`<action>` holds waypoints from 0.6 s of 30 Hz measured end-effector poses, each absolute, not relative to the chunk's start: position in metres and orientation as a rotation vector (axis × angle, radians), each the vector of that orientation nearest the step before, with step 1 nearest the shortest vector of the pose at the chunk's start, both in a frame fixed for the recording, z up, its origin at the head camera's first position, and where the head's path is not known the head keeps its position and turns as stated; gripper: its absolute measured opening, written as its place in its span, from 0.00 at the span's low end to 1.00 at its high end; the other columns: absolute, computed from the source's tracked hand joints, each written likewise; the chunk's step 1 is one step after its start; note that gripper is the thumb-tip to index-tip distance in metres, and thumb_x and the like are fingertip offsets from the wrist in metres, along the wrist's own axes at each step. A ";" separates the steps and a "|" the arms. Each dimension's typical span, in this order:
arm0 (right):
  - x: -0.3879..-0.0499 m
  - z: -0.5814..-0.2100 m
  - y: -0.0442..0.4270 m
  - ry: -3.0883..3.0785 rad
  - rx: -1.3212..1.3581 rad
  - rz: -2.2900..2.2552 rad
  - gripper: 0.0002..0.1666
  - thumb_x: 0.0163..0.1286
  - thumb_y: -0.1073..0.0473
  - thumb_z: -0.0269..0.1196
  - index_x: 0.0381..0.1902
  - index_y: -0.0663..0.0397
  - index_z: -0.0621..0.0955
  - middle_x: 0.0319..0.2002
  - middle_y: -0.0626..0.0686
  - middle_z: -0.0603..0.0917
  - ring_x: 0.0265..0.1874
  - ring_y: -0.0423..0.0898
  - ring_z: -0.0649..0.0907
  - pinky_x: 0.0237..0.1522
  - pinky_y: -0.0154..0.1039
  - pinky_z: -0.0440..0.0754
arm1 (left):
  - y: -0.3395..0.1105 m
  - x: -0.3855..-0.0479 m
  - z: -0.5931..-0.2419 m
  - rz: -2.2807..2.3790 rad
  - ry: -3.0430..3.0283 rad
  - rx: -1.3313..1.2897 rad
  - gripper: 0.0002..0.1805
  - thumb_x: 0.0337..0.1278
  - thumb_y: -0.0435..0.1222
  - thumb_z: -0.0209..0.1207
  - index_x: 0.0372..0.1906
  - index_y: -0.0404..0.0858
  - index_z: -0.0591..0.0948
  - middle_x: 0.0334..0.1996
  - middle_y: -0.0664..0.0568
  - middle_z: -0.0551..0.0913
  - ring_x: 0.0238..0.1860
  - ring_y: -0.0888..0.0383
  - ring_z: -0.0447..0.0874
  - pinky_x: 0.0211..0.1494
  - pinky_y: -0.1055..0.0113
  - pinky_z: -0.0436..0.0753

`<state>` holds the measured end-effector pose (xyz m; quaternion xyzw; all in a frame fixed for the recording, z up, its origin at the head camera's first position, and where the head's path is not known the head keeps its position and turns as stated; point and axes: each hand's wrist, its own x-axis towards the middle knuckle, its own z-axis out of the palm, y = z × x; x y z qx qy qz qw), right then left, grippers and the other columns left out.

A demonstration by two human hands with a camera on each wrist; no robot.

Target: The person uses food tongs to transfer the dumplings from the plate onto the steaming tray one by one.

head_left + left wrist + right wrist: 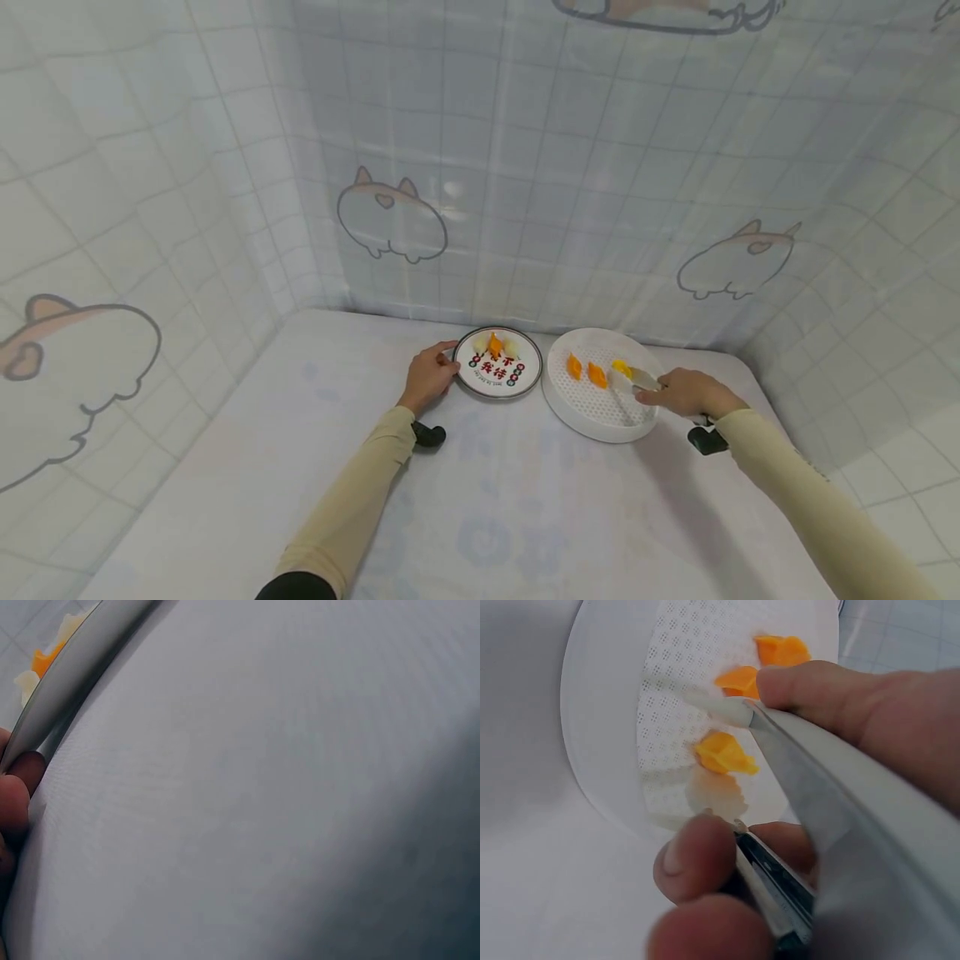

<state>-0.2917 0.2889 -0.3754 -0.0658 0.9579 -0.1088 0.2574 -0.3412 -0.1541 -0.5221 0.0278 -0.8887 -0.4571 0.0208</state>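
My left hand (430, 377) grips the left rim of a round white plate (498, 394) with a dark edge and printed characters. On that plate sit an orange dumpling (495, 344) and pale ones (511, 348) beside it. The left wrist view shows fingertips (13, 802) at the plate's edge. Tongs (802, 765) with pale, translucent tips are held in my right hand (692, 392) over a white round steamer tray (600, 429). A yellow dumpling (724, 753) lies between the tong tips; whether they touch it I cannot tell. Two orange dumplings (597, 375) rest left of it.
Plate and steamer tray stand side by side at the back of the white-covered table (450, 500). Behind them rises a tile-patterned curtain (525, 208) with cartoon animals, and similar sheets (112, 233) hang at both sides.
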 end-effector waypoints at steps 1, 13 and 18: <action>-0.292 -0.375 0.290 2.598 -0.177 -0.291 0.47 0.75 0.33 0.60 0.63 0.76 0.78 0.40 0.58 0.80 0.39 0.54 0.78 0.41 0.48 0.77 | -0.154 -0.342 -0.522 -1.416 -2.752 0.081 0.28 0.66 0.37 0.62 0.71 0.43 0.80 0.32 0.48 0.84 0.16 0.58 0.77 0.26 0.66 0.72; -0.283 -0.360 0.302 2.541 -0.194 -0.311 0.41 0.74 0.29 0.58 0.51 0.65 0.85 0.34 0.53 0.80 0.37 0.50 0.78 0.39 0.43 0.75 | -0.154 -0.343 -0.522 -1.419 -2.767 0.102 0.29 0.67 0.36 0.61 0.72 0.43 0.79 0.31 0.48 0.83 0.16 0.57 0.77 0.25 0.66 0.72; -0.282 -0.351 0.311 2.560 -0.221 -0.303 0.39 0.75 0.29 0.57 0.49 0.62 0.85 0.34 0.53 0.82 0.35 0.49 0.80 0.36 0.42 0.75 | -0.154 -0.342 -0.521 -1.417 -2.777 0.117 0.29 0.68 0.37 0.61 0.73 0.44 0.79 0.32 0.48 0.83 0.17 0.57 0.77 0.24 0.66 0.72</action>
